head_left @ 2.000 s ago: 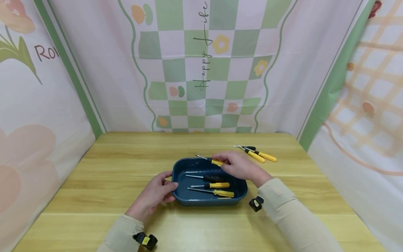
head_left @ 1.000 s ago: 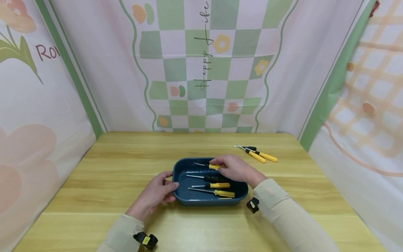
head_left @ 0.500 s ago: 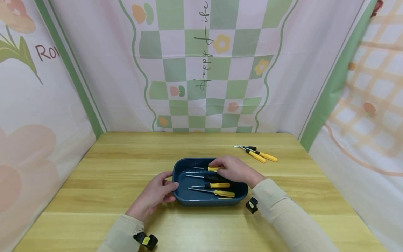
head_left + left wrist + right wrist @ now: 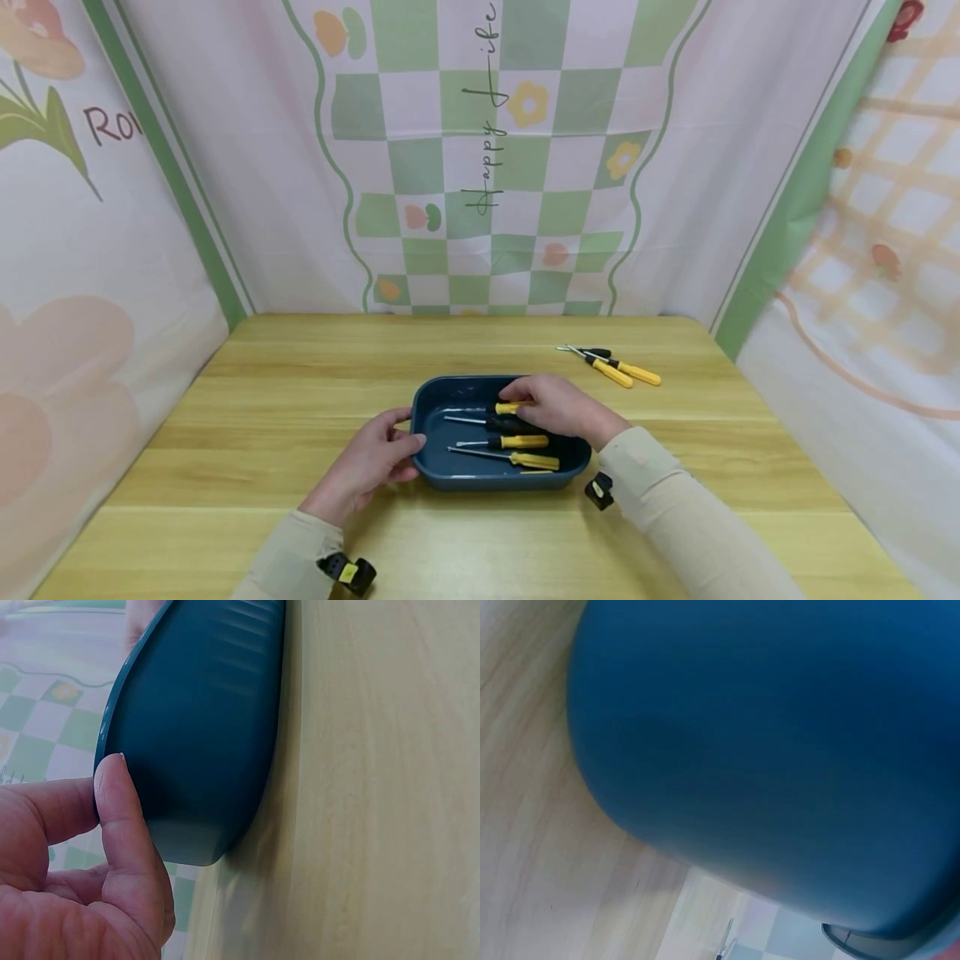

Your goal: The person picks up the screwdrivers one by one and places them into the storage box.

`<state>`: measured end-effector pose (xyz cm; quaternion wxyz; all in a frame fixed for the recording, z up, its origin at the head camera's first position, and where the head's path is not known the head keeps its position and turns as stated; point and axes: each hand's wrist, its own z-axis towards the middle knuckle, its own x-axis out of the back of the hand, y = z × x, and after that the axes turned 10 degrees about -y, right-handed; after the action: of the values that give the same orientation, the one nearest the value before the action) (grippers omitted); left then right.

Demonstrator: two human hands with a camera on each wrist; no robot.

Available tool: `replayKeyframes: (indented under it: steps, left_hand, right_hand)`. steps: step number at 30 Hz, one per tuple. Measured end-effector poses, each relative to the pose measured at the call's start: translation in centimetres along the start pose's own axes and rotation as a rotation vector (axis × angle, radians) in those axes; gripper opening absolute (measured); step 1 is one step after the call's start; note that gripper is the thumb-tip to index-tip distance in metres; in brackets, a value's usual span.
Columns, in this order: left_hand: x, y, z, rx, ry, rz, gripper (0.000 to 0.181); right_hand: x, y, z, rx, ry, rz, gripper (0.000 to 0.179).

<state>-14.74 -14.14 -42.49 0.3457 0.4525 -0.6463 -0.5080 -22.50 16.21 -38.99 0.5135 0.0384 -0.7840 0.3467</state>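
A dark blue rectangular tray [image 4: 491,482] stands on the table. My left hand [image 4: 372,457] pinches its left rim; in the left wrist view the thumb [image 4: 124,810] presses against the tray's outer wall. Inside the tray my right hand [image 4: 558,404] holds a yellow-handled screwdriver [image 4: 506,408] low, its tip pointing left. Part of that handle is hidden by the fingers. Below it lie a black-handled screwdriver [image 4: 504,424], a yellow-and-black one [image 4: 517,442] and a yellow one [image 4: 534,460], roughly parallel. The right wrist view shows mostly the tray's outer wall [image 4: 765,750].
At the back right of the wooden table [image 4: 315,358], two yellow-handled screwdrivers [image 4: 613,373] and a black-handled one [image 4: 597,352] lie crossed. A printed curtain [image 4: 480,167] hangs behind the table's far edge, with more cloth on both sides.
My right hand has lowered the yellow-handled screwdriver from above the tray's back rim down into the tray, beside the black-handled one. The left hand has stayed on the left rim.
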Motion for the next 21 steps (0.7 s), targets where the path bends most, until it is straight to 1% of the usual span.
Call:
replayKeyframes:
  steps: [4,11,21]
  left_hand:
    - [-0.01,0.03,-0.03,-0.002,-0.003,-0.002,0.059]
    - [-0.02,-0.01,0.04,-0.005,-0.004,0.000,0.059]
    - [-0.08,-0.09,0.15,-0.014,0.003,0.000,0.057]
  right_hand:
    - [-0.04,-0.04,0.08,-0.007,0.003,-0.004,0.033]
    - [-0.09,0.01,0.16,0.008,0.019,-0.040,0.034]
    - [-0.20,0.10,0.29,0.006,0.020,-0.069,0.035]
